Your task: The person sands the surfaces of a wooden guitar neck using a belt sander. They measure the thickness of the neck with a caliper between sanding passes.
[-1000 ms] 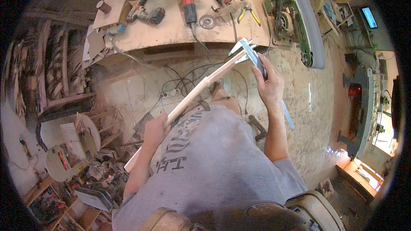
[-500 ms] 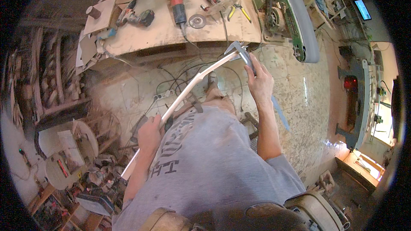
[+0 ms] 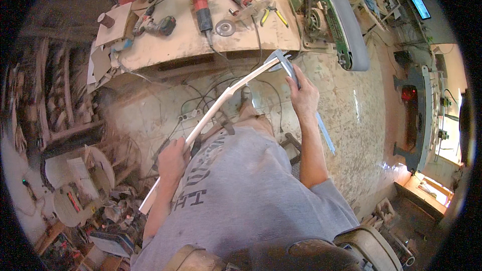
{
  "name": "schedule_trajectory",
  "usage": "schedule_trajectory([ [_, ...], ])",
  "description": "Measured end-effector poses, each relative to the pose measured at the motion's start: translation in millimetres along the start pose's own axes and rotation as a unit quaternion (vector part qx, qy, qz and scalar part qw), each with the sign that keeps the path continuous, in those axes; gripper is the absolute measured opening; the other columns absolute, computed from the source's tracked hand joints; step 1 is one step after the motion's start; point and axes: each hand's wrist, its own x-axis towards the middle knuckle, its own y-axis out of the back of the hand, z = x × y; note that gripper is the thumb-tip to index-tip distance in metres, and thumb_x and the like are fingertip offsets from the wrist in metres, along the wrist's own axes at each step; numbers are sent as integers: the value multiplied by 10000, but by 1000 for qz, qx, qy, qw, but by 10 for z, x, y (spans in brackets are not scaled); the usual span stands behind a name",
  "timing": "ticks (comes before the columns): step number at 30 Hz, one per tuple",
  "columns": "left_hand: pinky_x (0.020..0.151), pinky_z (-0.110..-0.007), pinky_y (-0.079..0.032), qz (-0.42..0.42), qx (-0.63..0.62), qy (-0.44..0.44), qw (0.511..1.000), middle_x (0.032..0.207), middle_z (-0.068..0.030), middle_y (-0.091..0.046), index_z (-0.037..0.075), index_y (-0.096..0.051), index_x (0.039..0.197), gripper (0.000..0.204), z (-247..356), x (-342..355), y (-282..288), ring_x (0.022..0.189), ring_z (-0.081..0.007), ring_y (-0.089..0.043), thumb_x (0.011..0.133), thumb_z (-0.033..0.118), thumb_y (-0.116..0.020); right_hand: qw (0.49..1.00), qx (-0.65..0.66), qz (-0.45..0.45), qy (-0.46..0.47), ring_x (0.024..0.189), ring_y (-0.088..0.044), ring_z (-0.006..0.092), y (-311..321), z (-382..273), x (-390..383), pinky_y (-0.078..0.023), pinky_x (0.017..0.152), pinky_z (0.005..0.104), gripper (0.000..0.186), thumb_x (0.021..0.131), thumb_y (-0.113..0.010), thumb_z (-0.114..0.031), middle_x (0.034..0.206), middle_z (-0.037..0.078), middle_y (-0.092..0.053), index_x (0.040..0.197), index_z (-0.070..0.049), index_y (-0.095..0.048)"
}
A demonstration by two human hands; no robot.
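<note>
My left hand (image 3: 171, 156) grips a long, pale wooden strip (image 3: 211, 112) near its lower-left part; the strip runs up to the right, with a small step midway. My right hand (image 3: 304, 94) holds a metal caliper (image 3: 283, 62), its jaws around the strip's far end, just short of the bench's front edge. Whether the jaws touch the wood I cannot tell. The caliper's long scale (image 3: 325, 133) reappears to the right of my right forearm.
A workbench (image 3: 149, 49) ahead carries red power tools (image 3: 201, 6), a drill (image 3: 164, 26), a disc (image 3: 225, 27), yellow pliers (image 3: 279, 18) and a green belt sander (image 3: 354, 35). Cables and a power strip (image 3: 190, 115) lie on the floor. A cluttered rack (image 3: 60, 90) stands left.
The surroundings have shifted a little left and upward in view. My hands, the strip and the caliper have moved slightly left, with the grips and the caliper's place on the strip's end unchanged.
</note>
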Motion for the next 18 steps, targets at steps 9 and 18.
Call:
schedule_trajectory([
  [9,681,-511,-516,-22,17,0,1000,897,-151,-625,84,-562,996,219,102,-4,128,816,-402,-649,858,178,-704,996,-66,46,-24,721,-710,350,-28,81,-46,-550,614,449,425,940,-680,-469,837,137,-725,1307,-255,-669],
  [18,673,-510,-521,-13,20,15,1000,913,-153,-629,80,-544,1005,292,215,-43,226,824,-401,-662,816,153,-754,996,-60,54,-32,703,-712,337,-57,190,-87,-538,609,434,408,941,-694,-454,810,152,-726,1271,-213,-704],
])
